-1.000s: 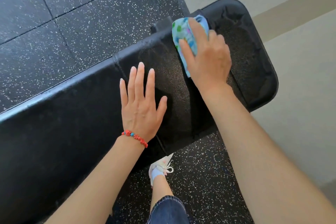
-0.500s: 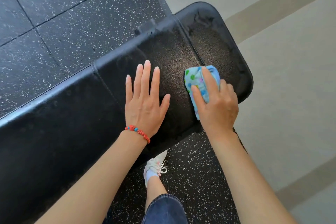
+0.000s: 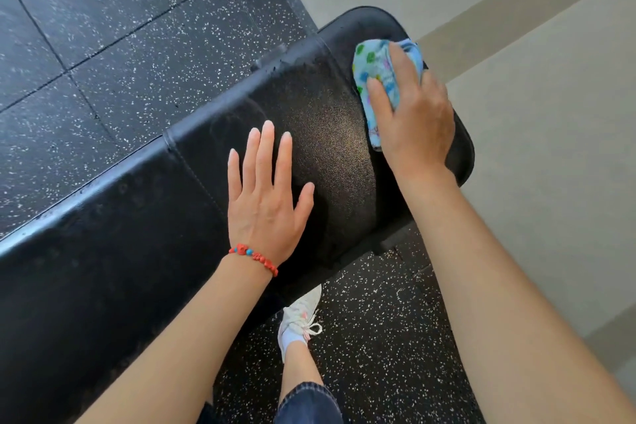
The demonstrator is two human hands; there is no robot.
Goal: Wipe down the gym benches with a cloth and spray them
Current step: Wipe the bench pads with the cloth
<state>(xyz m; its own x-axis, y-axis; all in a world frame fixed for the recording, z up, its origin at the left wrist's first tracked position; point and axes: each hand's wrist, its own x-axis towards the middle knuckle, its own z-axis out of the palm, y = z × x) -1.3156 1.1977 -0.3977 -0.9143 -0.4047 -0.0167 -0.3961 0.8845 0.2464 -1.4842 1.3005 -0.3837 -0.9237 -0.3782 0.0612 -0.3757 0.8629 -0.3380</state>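
A black padded gym bench [image 3: 113, 251] runs from lower left to upper right across the head view. My right hand [image 3: 416, 120] holds a light blue patterned cloth [image 3: 370, 69] and presses it onto the far rounded end of the pad, near the top right corner. My left hand [image 3: 265, 196] lies flat on the pad's middle with fingers straight and slightly spread, a red bead bracelet at its wrist. No spray bottle is in view.
Black speckled rubber floor tiles [image 3: 103, 27] lie beyond and below the bench. Pale smooth flooring [image 3: 550, 148] starts just past the bench's right end. My foot in a white sneaker [image 3: 299, 320] stands under the near edge of the bench.
My right hand has slid the cloth from the pad's near edge back up to the far end of the bench. The left hand stays flat in the same place.
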